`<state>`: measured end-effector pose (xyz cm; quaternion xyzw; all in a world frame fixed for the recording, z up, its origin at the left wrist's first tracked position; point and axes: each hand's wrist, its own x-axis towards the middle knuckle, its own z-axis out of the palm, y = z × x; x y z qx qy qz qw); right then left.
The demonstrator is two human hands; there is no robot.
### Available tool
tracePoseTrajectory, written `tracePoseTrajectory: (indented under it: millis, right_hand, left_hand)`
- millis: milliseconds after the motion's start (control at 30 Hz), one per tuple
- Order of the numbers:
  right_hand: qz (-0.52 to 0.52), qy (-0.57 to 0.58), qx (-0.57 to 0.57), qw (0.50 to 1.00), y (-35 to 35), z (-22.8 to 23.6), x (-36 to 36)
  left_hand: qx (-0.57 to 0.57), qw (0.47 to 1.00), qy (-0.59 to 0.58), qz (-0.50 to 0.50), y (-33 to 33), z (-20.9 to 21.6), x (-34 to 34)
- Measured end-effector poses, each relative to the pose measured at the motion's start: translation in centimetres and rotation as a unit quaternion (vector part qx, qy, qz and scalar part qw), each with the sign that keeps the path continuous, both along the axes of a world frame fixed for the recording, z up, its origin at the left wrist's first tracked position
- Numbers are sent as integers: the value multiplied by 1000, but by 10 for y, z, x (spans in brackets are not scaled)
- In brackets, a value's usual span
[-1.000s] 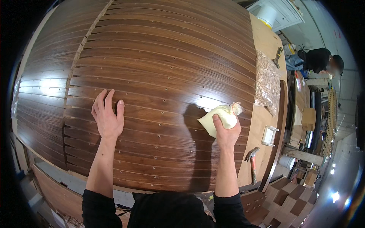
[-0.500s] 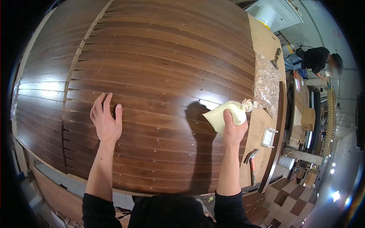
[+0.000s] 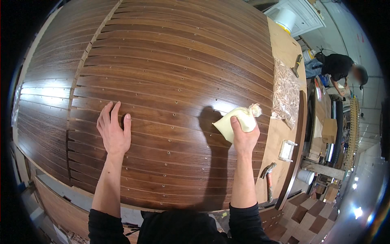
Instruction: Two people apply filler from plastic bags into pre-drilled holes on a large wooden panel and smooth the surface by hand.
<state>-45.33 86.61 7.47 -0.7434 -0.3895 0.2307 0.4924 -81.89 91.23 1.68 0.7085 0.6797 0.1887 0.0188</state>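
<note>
Side by side across the work surface lie long dark brown wooden strips (image 3: 162,81), dotted with rows of small holes. My right hand (image 3: 245,140) grips a soft pale-yellow glue bag (image 3: 239,120), knotted at its right end. The bag's pointed tip faces left, above the strips, and its shadow falls beside it. I cannot tell whether the tip touches the wood. Near the strips' left ends, my left hand (image 3: 114,132) rests palm down with its fingers spread, holding nothing.
Along the right edge, a plywood strip (image 3: 266,162) bears a clear bag of wooden dowels (image 3: 285,93), a red-handled hammer (image 3: 269,182), another hammer (image 3: 297,66) and a small white frame (image 3: 287,150). A white bucket (image 3: 285,18) stands beyond. A co-worker (image 3: 337,67) bends at the far right.
My right hand and the glue bag have shifted slightly left. My left hand stays in nearly the same place. The co-worker's arms have moved.
</note>
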Motion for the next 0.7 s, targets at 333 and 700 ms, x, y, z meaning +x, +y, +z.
tracePoseTrajectory:
  millis: [333,700]
  right_hand:
    - [-4,-13,-20,1000,0,1,-1]
    - [-3,52,62,997,35,5,9]
  left_hand:
    - [-4,1000,-1,2,1,3,-2]
    - [-2,1000,-3,-2,-1,-2,-1]
